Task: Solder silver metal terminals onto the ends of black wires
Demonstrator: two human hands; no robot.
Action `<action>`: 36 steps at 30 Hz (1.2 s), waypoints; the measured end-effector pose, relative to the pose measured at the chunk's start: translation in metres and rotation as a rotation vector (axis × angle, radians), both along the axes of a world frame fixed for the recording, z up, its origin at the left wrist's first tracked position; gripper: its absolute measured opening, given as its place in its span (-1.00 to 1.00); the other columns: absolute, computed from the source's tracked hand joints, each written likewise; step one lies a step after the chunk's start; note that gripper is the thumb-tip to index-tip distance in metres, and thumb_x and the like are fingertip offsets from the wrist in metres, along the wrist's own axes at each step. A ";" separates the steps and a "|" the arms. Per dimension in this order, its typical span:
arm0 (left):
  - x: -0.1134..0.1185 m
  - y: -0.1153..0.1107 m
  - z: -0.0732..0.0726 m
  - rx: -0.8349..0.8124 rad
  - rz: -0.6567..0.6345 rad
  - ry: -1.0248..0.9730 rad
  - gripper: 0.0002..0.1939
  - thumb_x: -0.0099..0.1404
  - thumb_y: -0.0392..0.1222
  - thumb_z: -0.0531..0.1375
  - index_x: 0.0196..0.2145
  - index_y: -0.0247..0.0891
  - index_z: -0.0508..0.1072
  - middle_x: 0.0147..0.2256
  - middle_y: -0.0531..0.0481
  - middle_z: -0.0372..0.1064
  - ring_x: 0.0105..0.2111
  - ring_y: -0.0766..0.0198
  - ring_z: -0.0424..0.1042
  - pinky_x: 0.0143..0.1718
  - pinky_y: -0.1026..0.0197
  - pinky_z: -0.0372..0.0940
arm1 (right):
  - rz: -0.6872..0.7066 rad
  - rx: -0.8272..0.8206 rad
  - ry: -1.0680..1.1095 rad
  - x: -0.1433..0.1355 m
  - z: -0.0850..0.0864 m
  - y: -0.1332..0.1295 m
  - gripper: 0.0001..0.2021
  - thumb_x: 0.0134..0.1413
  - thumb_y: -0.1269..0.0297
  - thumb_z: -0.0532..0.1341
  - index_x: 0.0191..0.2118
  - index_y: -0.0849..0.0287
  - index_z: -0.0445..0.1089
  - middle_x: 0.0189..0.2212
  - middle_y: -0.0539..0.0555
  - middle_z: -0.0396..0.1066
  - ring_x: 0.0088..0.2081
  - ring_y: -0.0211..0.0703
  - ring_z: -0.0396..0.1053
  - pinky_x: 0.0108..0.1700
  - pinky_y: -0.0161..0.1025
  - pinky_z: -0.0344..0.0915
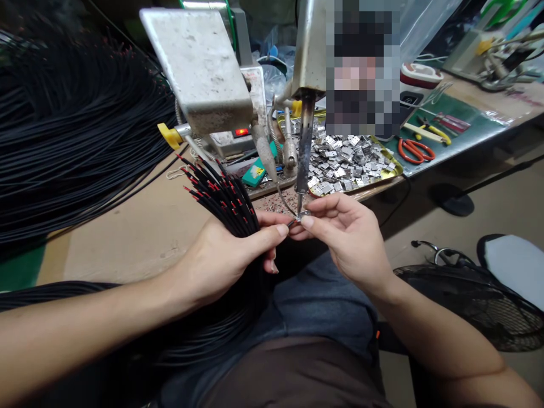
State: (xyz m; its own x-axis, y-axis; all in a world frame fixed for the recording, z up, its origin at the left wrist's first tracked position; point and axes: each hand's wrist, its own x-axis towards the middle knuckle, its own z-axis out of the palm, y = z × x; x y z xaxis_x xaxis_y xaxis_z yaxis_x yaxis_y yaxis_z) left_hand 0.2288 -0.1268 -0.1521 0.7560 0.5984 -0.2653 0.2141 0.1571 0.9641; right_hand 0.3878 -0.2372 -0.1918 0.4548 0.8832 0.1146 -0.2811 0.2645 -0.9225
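Observation:
My left hand [238,243] is closed around a thick bundle of black cables [229,204] whose stripped ends show red wires. Between its thumb and forefinger the end of one cable points right. In a pinch, my right hand [344,226] has a small silver metal connector [303,215] at that cable's tip. Right above the connector stands the soldering iron [305,153], fixed upright in a machine, its tip at the joint. A thin solder feed tube [283,195] comes down from the left to the same spot. The exact contact is too small to tell.
Loose silver connectors [344,161] fill a yellow-rimmed tray behind my hands. Orange-handled scissors [416,151] lie right of it. A large heap of black cables [76,130] covers the left of the bench. A fan [471,300] stands at the lower right. Another person sits opposite.

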 end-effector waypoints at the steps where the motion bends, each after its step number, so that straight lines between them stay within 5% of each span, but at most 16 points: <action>1: 0.000 0.000 -0.001 -0.011 0.007 -0.010 -0.56 0.22 -0.04 0.43 -0.09 -0.46 0.59 -0.51 0.00 0.46 -0.59 0.35 0.42 -0.55 0.36 0.37 | -0.002 0.008 -0.002 0.000 0.000 0.000 -0.76 0.12 0.43 0.47 -0.17 0.27 0.41 -0.38 0.06 0.60 -0.33 -0.15 0.64 -0.20 -0.35 0.61; 36: -0.001 0.002 0.000 -0.056 0.005 -0.091 -0.59 0.25 -0.09 0.45 -0.09 -0.46 0.54 -0.53 0.02 0.46 -0.59 0.34 0.44 -0.55 0.35 0.40 | -0.042 0.043 -0.020 -0.002 0.000 0.001 -0.80 0.16 0.35 0.45 -0.16 0.23 0.46 -0.31 0.05 0.61 -0.30 -0.12 0.63 -0.15 -0.14 0.65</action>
